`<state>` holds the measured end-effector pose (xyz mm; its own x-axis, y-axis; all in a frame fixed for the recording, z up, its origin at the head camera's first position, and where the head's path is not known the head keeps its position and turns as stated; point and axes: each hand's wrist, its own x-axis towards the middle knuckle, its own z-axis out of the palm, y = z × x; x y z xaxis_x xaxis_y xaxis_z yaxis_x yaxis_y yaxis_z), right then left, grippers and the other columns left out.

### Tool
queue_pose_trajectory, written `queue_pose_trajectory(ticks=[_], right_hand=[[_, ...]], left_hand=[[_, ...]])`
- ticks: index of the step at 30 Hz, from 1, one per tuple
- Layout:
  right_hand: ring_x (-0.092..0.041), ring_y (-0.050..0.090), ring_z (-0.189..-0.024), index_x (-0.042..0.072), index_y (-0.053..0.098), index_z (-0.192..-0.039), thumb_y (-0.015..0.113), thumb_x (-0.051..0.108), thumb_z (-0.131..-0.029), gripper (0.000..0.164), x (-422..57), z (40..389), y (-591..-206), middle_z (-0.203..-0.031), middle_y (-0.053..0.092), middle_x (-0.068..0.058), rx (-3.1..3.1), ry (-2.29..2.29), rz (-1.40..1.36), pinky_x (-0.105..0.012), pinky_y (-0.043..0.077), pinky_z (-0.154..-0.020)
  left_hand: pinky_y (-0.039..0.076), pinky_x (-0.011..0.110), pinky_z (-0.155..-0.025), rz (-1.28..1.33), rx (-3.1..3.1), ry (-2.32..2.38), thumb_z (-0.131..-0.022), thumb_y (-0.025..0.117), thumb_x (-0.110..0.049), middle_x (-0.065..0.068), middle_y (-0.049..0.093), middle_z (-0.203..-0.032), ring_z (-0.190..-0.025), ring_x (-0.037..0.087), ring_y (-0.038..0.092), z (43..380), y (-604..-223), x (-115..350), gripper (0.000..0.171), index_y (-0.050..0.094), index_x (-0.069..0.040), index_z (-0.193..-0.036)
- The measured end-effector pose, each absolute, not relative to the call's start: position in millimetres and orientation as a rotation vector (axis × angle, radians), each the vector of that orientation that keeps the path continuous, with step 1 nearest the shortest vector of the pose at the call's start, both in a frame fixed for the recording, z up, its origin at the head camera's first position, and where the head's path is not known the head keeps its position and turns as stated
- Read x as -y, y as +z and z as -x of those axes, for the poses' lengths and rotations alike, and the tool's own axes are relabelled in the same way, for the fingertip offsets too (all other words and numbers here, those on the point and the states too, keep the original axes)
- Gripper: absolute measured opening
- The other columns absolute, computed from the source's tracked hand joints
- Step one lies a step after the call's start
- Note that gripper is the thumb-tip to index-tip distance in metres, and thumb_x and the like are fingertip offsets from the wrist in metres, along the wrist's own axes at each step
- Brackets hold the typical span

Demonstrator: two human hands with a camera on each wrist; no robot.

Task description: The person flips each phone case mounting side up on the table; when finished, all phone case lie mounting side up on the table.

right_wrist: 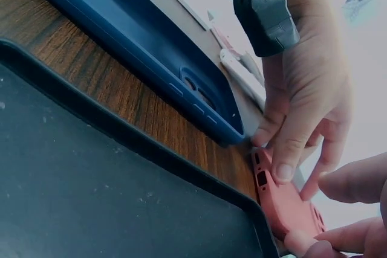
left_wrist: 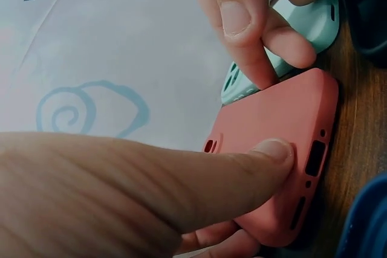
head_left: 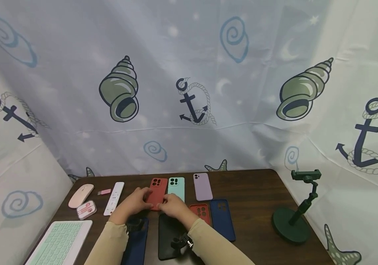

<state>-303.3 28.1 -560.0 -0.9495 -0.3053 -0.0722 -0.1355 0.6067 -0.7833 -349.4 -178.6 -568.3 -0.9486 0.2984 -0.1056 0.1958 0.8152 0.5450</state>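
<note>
Both hands are at a red phone case [head_left: 157,191] lying back side up near the table's far edge. My left hand [head_left: 137,200] holds it from the left, thumb pressed on its back and fingers along its side, as the left wrist view shows. From the right, my right hand [head_left: 174,207] touches the case's opposite edge with a fingertip, its thumb raised apart. A mint phone case [head_left: 177,187] lies close beside the red one, partly covered by the right hand. Under the forearms are a black rimmed case [right_wrist: 121,173] and a dark blue phone case [right_wrist: 145,46].
Right of the hands lie a lilac phone case [head_left: 203,187], a second red case [head_left: 201,210] and another blue case [head_left: 223,221]. Leftward are a white remote [head_left: 114,198], mouse [head_left: 81,195], earbud case [head_left: 86,210], pink USB stick [head_left: 104,192] and keyboard [head_left: 60,239]. A green phone stand [head_left: 291,224] stands right.
</note>
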Motion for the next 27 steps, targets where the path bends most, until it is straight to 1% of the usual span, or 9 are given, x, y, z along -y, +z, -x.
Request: queue_pose_trajectory(ticks=[2, 5, 7, 9, 13, 17, 21, 24, 27], right_hand=[[-0.012, 0.045, -0.052, 0.012, 0.066, -0.091, 0.065, 0.026, -0.098, 0.016, -28.2, 302.9, -558.4, -0.064, 0.051, 0.005, -2.639, -1.275, 0.364, -0.028, 0.035, -0.050], [-0.011, 0.047, -0.054, 0.007, 0.068, -0.102, 0.067, 0.025, -0.096, 0.019, -27.8, 302.4, -556.0, -0.066, 0.054, 0.005, -2.644, -1.321, 0.339, -0.028, 0.037, -0.051], [-0.012, 0.050, -0.054, 0.005, 0.067, -0.115, 0.067, 0.025, -0.096, 0.028, -27.2, 301.5, -554.7, -0.067, 0.056, 0.004, -2.614, -1.364, 0.302, -0.029, 0.039, -0.050], [-0.014, 0.054, -0.055, 0.005, 0.061, -0.130, 0.067, 0.026, -0.096, 0.040, -26.5, 300.2, -554.3, -0.071, 0.059, 0.003, -2.573, -1.400, 0.254, -0.030, 0.042, -0.049], [-0.020, 0.062, -0.059, 0.011, 0.050, -0.144, 0.068, 0.030, -0.097, 0.054, -26.0, 296.8, -553.8, -0.078, 0.064, 0.002, -2.521, -1.427, 0.181, -0.035, 0.045, -0.047], [-0.022, 0.064, -0.060, 0.014, 0.043, -0.149, 0.068, 0.030, -0.097, 0.060, -26.0, 293.4, -553.7, -0.079, 0.067, 0.000, -2.526, -1.407, 0.155, -0.035, 0.045, -0.046], [-0.021, 0.062, -0.057, 0.013, 0.041, -0.150, 0.067, 0.029, -0.098, 0.060, -25.4, 291.3, -554.7, -0.078, 0.068, 0.001, -2.508, -1.421, 0.151, -0.034, 0.043, -0.045], [-0.019, 0.060, -0.054, 0.011, 0.041, -0.149, 0.066, 0.028, -0.099, 0.058, -24.7, 291.2, -556.9, -0.079, 0.067, 0.004, -2.503, -1.461, 0.152, -0.034, 0.043, -0.045], [-0.016, 0.057, -0.052, 0.010, 0.042, -0.147, 0.065, 0.025, -0.099, 0.055, -24.1, 292.2, -559.7, -0.081, 0.068, 0.004, -2.501, -1.509, 0.143, -0.032, 0.043, -0.045]], left_hand=[[0.055, 0.046, -0.088, -0.402, -2.811, 0.817, -0.082, 0.086, -0.024, 0.012, 0.059, -0.111, -0.093, 0.019, 0.062, 349.3, -566.8, 178.9, 0.065, 0.058, -0.004, -0.138], [0.055, 0.046, -0.088, -0.413, -2.806, 0.828, -0.082, 0.086, -0.025, 0.013, 0.059, -0.112, -0.095, 0.019, 0.063, 348.8, -563.1, 178.8, 0.066, 0.058, -0.003, -0.137], [0.055, 0.046, -0.088, -0.421, -2.802, 0.833, -0.081, 0.086, -0.025, 0.013, 0.060, -0.112, -0.095, 0.020, 0.063, 348.6, -560.9, 178.9, 0.066, 0.058, -0.002, -0.137], [0.055, 0.045, -0.089, -0.412, -2.796, 0.841, -0.081, 0.086, -0.027, 0.013, 0.060, -0.113, -0.097, 0.021, 0.063, 348.3, -558.8, 178.8, 0.067, 0.059, -0.002, -0.137], [0.054, 0.047, -0.089, -0.421, -2.789, 0.841, -0.081, 0.086, -0.029, 0.014, 0.059, -0.115, -0.098, 0.022, 0.063, 348.5, -558.0, 179.6, 0.071, 0.057, 0.000, -0.138], [0.053, 0.049, -0.091, -0.446, -2.772, 0.809, -0.080, 0.086, -0.035, 0.014, 0.058, -0.114, -0.095, 0.021, 0.061, 346.5, -558.2, 180.1, 0.076, 0.056, -0.001, -0.141], [0.053, 0.049, -0.090, -0.459, -2.753, 0.786, -0.079, 0.087, -0.036, 0.012, 0.059, -0.113, -0.094, 0.019, 0.060, 340.7, -557.0, 181.0, 0.076, 0.057, -0.003, -0.141], [0.055, 0.046, -0.086, -0.460, -2.723, 0.824, -0.080, 0.087, -0.033, 0.013, 0.058, -0.114, -0.095, 0.019, 0.062, 336.3, -554.8, 180.4, 0.073, 0.058, -0.002, -0.138], [0.056, 0.041, -0.080, -0.458, -2.684, 0.888, -0.080, 0.087, -0.029, 0.016, 0.053, -0.115, -0.095, 0.019, 0.064, 332.7, -552.1, 178.5, 0.068, 0.059, -0.001, -0.136]])
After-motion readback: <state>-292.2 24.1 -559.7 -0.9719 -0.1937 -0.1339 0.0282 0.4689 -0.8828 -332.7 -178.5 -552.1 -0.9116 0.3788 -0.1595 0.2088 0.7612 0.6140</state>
